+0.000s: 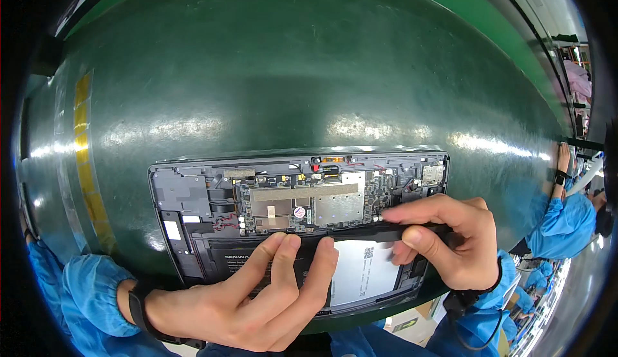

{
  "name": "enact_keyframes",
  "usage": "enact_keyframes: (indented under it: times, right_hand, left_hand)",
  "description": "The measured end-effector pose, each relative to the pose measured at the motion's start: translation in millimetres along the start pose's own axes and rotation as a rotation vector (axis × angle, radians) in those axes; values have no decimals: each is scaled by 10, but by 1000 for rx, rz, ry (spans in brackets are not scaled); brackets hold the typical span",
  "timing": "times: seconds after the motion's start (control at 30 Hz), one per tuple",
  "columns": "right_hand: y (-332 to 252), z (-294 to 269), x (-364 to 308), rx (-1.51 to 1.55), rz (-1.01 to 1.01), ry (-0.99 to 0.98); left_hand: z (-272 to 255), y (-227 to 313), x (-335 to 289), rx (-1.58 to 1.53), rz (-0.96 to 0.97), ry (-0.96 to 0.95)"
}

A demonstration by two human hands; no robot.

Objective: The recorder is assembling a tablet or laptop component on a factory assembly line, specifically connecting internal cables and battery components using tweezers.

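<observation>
In front of me lies an opened tablet (182, 193), its inside facing up. A circuit board (306, 206) with metal shields and a grey foam strip fills its upper middle. Below are a black battery label and a white panel (364, 273). A flat black strip (370, 233), perhaps a ribbon cable, runs between board and battery. My left hand (251, 309) has its fingers stretched, tips resting along the strip's left part. My right hand (460, 244) is closed at the strip's right part, thumb on it, index fingertip near the board's edge. Its other fingers are partly hidden.
The tablet lies on a shiny green tabletop (277, 80). Yellow tape (84, 157) runs down its left side. At the far right a co-worker in a blue sleeve (560, 222) sits along the bench. A cardboard box (412, 325) shows below the table's near edge.
</observation>
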State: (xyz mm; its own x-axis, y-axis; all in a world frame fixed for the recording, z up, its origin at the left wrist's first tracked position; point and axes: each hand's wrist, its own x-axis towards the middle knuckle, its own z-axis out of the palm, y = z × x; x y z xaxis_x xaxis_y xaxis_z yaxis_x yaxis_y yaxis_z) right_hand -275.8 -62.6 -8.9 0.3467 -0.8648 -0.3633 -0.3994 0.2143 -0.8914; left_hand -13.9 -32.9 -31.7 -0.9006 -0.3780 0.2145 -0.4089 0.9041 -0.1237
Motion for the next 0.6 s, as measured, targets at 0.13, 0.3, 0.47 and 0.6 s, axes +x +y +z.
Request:
enact_keyframes:
  times: [0.13, 0.3, 0.47, 0.6]
  right_hand:
    - [9, -117, 8, -499, -249, -48]
    - [16, -84, 9, -539, -302, -3]
    - [47, -87, -6, -443, -258, 36]
    - [-57, -104, 1, -247, 21, 26]
  left_hand:
    - [50, -15, 32, -37, -2, -5]
    - [98, -18, -5, -31, 10, 42]
    - [108, -4, 0, -29, 0, 33]
    - [89, -25, 50, -41, 14, 26]
